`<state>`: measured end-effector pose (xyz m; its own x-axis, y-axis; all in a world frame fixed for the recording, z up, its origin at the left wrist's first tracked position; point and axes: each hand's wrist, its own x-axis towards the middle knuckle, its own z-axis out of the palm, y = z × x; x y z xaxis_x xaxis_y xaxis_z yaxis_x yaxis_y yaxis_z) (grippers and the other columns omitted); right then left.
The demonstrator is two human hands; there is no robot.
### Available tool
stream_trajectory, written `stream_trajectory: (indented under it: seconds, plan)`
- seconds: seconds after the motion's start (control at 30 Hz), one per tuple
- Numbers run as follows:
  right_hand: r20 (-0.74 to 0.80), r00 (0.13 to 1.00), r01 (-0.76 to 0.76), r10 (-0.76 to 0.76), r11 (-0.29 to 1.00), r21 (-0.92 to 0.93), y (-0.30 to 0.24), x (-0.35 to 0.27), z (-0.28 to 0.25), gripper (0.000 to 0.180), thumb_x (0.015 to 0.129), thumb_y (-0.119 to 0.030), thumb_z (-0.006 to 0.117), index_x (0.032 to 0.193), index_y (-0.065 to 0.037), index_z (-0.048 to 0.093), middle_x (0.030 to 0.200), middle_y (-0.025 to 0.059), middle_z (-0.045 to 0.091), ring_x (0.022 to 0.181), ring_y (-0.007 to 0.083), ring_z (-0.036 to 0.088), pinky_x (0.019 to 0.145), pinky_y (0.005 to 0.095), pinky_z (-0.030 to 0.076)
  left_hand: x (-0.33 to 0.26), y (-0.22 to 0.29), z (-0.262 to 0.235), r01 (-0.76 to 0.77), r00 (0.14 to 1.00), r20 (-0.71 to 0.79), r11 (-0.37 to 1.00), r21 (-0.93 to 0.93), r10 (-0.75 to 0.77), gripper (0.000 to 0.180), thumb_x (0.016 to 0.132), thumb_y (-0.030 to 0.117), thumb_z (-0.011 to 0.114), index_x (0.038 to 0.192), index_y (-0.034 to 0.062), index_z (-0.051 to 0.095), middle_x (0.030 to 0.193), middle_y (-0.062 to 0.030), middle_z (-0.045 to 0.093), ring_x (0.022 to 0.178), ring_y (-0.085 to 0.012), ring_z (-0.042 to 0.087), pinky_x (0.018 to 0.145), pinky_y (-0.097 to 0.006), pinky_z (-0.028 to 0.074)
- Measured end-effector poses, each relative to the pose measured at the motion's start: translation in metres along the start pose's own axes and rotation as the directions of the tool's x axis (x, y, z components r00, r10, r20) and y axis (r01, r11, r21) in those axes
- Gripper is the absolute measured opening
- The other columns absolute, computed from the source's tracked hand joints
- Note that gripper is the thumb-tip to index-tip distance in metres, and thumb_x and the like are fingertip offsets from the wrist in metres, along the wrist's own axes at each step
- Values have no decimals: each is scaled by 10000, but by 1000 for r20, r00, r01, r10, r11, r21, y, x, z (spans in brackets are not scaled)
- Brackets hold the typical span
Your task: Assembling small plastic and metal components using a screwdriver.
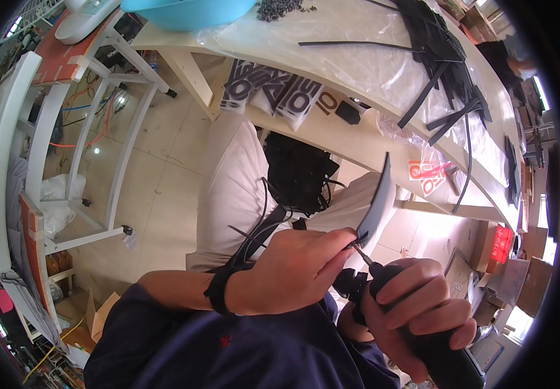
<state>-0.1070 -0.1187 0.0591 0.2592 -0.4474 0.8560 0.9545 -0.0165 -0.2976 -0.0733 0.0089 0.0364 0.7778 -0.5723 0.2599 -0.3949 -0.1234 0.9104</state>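
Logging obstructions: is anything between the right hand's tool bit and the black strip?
Nothing visible: the black power tool in the right hand has its metal bit right by the black strip the left hand pinches.

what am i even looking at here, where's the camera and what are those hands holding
There's no machine here, just someone's two bare hands. The single picture comes from a wide fisheye camera worn on that same head, looking down, so straight edges look bent.

The left hand pinches a curved dark strip. The right hand grips a black tool, its thin metal tip pointing at the pinched end.

On the table ahead are a blue basin, small dark pieces, clear plastic and a heap of black strips.
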Motion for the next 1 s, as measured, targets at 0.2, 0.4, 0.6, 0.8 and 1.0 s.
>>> stream_trajectory:
  seconds: [0.2, 0.4, 0.6, 0.8, 1.0]
  plan:
    - [25, 1000, -14, 15, 999, -31, -1, 1, 0, 539, 817, -436, 719, 1115, -57, 477, 735, 11, 473, 475, 111, 482, 392, 238, 431, -1, -4, 2, -24, 1000, 2, 999, -21, 24, 124, 803, 8, 665, 925, 1, 643, 704, -105, 645, 554, -244, 615, 479, -313, 457]
    - [169, 977, -130, 131, 991, -18, -6, 4, -3, 518, 888, -412, 620, 1244, -82, 439, 786, 80, 483, 515, 202, 497, 380, 329, 438, -2, -8, 1, -22, 1000, 2, 1000, -11, 23, 145, 809, 0, 657, 952, 3, 637, 771, -103, 675, 606, -255, 644, 512, -314, 487]
    - [84, 995, -61, 60, 998, 10, 9, -10, -9, 528, 817, -422, 728, 1113, -84, 452, 731, 22, 490, 475, 115, 519, 395, 250, 467, -6, -15, 4, -4, 1000, 25, 1000, -28, 4, 123, 860, 71, 622, 960, 10, 583, 659, -143, 583, 586, -328, 590, 507, -390, 444]
    - [83, 988, -126, 129, 991, -48, 6, -14, -10, 499, 820, -412, 726, 1056, -96, 421, 686, 21, 485, 455, 120, 528, 366, 248, 466, -6, -15, 6, 68, 996, 54, 997, -47, -65, 122, 854, 76, 634, 951, 13, 597, 656, -147, 587, 577, -325, 590, 505, -383, 439]
    - [68, 993, -93, 97, 994, -59, 14, -17, -16, 497, 835, -403, 709, 1066, -93, 396, 687, 19, 488, 459, 122, 531, 363, 246, 466, -3, -21, 11, 101, 991, 93, 994, -49, -96, 122, 851, 76, 637, 952, 16, 602, 646, -144, 585, 569, -318, 589, 504, -378, 440]
